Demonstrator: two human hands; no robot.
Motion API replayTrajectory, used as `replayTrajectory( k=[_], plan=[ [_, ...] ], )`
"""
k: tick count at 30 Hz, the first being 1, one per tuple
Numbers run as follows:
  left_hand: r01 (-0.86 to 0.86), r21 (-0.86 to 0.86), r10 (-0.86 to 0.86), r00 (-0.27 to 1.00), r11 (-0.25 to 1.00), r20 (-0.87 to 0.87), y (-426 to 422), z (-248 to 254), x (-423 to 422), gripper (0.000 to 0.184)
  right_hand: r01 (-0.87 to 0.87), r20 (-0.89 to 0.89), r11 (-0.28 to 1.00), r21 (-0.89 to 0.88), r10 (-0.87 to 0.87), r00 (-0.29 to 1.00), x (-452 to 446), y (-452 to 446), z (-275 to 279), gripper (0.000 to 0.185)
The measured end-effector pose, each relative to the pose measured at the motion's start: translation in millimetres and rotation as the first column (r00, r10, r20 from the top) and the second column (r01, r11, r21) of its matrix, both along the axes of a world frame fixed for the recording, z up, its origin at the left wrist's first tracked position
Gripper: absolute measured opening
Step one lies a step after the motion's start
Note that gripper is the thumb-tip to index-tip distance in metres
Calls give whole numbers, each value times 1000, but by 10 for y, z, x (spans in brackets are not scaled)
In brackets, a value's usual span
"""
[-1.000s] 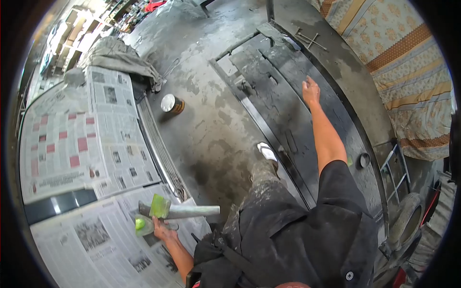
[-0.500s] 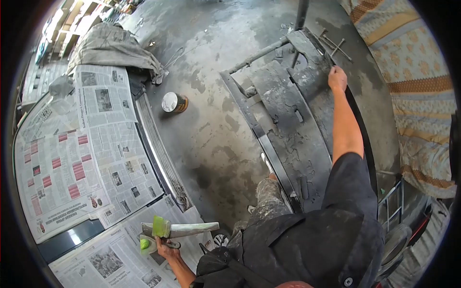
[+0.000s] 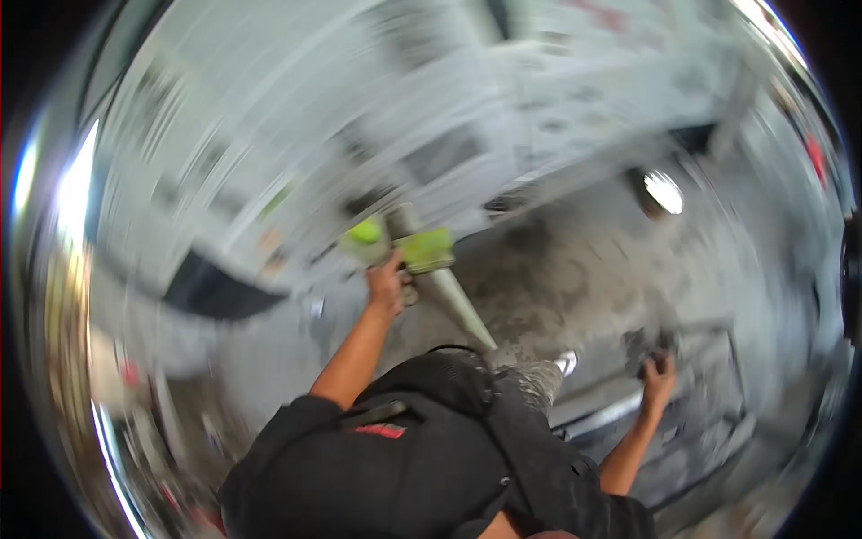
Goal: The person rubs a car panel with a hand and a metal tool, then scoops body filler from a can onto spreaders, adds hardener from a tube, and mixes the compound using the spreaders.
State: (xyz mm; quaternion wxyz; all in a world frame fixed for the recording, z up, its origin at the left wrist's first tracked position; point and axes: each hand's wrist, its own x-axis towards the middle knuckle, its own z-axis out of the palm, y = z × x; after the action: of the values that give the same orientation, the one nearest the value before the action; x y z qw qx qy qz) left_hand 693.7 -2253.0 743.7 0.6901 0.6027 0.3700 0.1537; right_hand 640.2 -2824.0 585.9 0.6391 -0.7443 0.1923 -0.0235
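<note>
My left hand [image 3: 388, 286] is closed on a long pale tool with green parts [image 3: 458, 304]. It has a tapering grey-white bar, a yellow-green block around the bar and a bright green rounded lump beside the fingers; its kind I cannot make out. The tool is held over the floor near the edge of a newspaper-covered surface [image 3: 359, 99]. On the right, my right hand [image 3: 660, 382] has its fingers curled around something small and dark, blurred by motion. That hand is above a dusty dark vehicle panel [image 3: 682, 440].
A can with a white top [image 3: 663, 193] stands on the stained concrete floor [image 3: 557, 278] beyond the hands. A dark patch [image 3: 220, 287] shows at the left of the newspaper. A shoe [image 3: 567, 362] is beside the panel. Much of the view is smeared.
My view has swung left, so the newspaper now fills the top. My right hand has left the panel's far edge and come nearer my body. The left hand still holds the tool.
</note>
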Motion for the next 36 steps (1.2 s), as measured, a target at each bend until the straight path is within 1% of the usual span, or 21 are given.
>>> replayTrajectory(
  k=[1, 3, 5, 6, 8, 10, 12, 15, 16, 18, 19, 20, 21, 24, 25, 27, 29, 31, 33, 34, 36],
  plan=[
    [-100, -27, 100, 995, 995, 7, 226, -57, -292, 27, -219, -88, 967, -133, 208, 974, 166, 544, 111, 24],
    [-265, -77, 268, 963, 961, 30, 653, -142, -812, 26, -470, -182, 883, 7, 464, 867, 378, 1585, 20, 20],
    [-432, -116, 445, 886, 894, 130, 935, -358, -1360, 19, -739, -188, 659, -143, 714, 674, 482, 2476, 192, 17],
    [-481, -138, 497, 857, 866, 136, 1215, -434, -1663, 19, -773, -191, 613, -165, 749, 635, 459, 2965, 297, 17],
    [-593, -118, 605, 785, 796, 136, 1616, -690, -2291, 21, -834, -187, 518, 193, 853, 487, 409, 3681, 328, 17],
    [-704, -133, 716, 692, 698, 95, 1923, -715, -2793, 20, -888, -165, 385, 251, 921, 353, 365, 4235, 347, 16],
    [-776, -134, 786, 594, 616, 173, 2089, -731, -3418, 19, -801, -275, 292, 523, 947, 166, 59, 4603, 497, 17],
    [-819, -175, 836, 517, 546, 184, 2513, -828, -4165, 17, -858, -173, 13, 514, 981, -89, -107, 5024, 285, 16],
    [-838, -190, 857, 482, 512, 181, 2649, -852, -4352, 16, -859, -188, 18, 511, 978, -91, -210, 5188, 291, 16],
    [-857, -208, 881, 446, 471, 156, 2931, -811, -4592, 22, -874, -79, -468, 128, 874, -479, -420, 5563, 296, 17],
    [-905, -217, 930, 346, 365, 123, 3068, -689, -4642, 26, -875, -94, -466, 132, 873, -479, -600, 5756, 358, 17],
    [-941, -221, 966, 241, 255, 90, 3213, -632, -4702, 30, -849, -130, -515, -121, 856, -501, -824, 5941, 404, 18],
    [-936, -253, 969, 233, 246, 80, 3382, -658, -4831, 36, -758, -172, -543, -361, 838, -518, -1036, 6153, 477, 20],
    [-940, -238, 956, 190, 243, 224, 3917, -724, -5183, 33, -597, -373, -601, -532, 799, -472, -1471, 6953, 851, 25],
    [-951, -207, 954, 180, 232, 240, 4061, -626, -5247, 28, -609, -378, -600, -519, 800, -466, -1498, 7203, 726, 25],
    [-941, -164, 920, 235, 296, 312, 4405, -648, -5475, 25, -679, -487, -724, -121, 640, -595, -1486, 7788, 388, 31],
    [-925, -114, 874, 294, 362, 387, 4802, -575, -5695, 22, -672, -484, -737, -64, 612, -626, -1686, 8434, 748, 32],
    [-962, -3, 933, 263, 272, 244, 5120, -454, -5916, 19, -669, -479, -743, 13, 583, -656, -1861, 8954, 869, 33],
    [-953, 48, 931, 303, 299, 205, 5445, -384, -6165, 19, -475, -602, -880, -32, 396, -693, -1988, 9367, 831, 34],
    [-953, 81, 934, 304, 293, 189, 5651, -370, -6272, 19, -507, -602, -862, -30, 420, -679, -2010, 9547, 809, 34],
    [-932, 60, 909, 363, 358, 204, 5967, -433, -6520, 22, -648, -590, -707, 283, 404, -699, -1953, 9742, 771, 35]
  ],
)
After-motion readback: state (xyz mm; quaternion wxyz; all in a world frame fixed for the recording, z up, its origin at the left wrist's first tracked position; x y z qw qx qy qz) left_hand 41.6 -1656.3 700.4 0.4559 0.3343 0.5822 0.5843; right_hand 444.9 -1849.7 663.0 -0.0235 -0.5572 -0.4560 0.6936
